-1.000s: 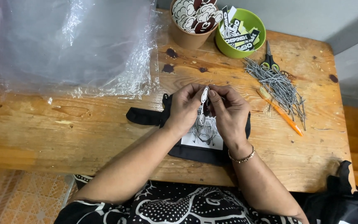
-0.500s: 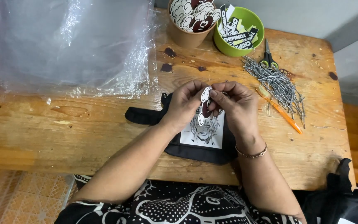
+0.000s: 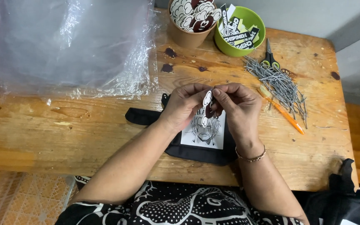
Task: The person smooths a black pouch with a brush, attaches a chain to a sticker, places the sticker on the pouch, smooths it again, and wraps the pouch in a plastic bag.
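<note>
Both hands meet above the middle of the worn wooden table (image 3: 84, 137). The left hand (image 3: 184, 106) and right hand (image 3: 238, 108) pinch one small white and dark cut-out sticker (image 3: 207, 109) between their fingertips, each gripping it. Its long axis runs near to far, standing almost upright between the thumbs, equally close to either hand. Directly below lies a black fabric bag with a white printed portrait panel (image 3: 207, 135). A heap of grey beaded chains (image 3: 280, 85) lies to the right.

Single head-worn view, steeply downward, close over the wooden table (image 3: 84, 125) and hands.
</note>
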